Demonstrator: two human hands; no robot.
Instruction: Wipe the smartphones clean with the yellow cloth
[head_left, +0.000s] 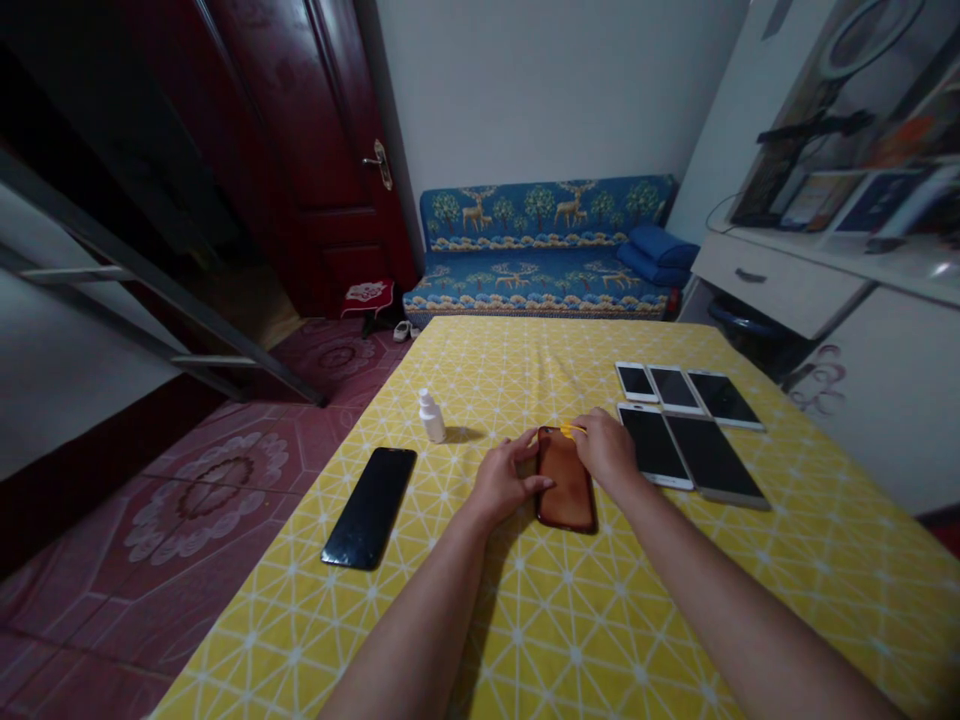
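A yellow cloth (517, 660) is lying before a blue sofa (540, 265). The left hand (506, 478) is resting its parted fingers along the left side of a brown case (566, 490); the right hand (604, 450) is pinching a yellow tool (573, 429) at its far edge. A bottle (433, 420) is standing and a black phone (371, 508) lying left of the left fingers; five phones (709, 455) are lying right of the right fingers.

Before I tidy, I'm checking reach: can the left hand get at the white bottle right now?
Probably yes: the white bottle stands upright beyond the left hand, off to its left, with only yellow tablecloth between, though that hand is touching the brown phone case.
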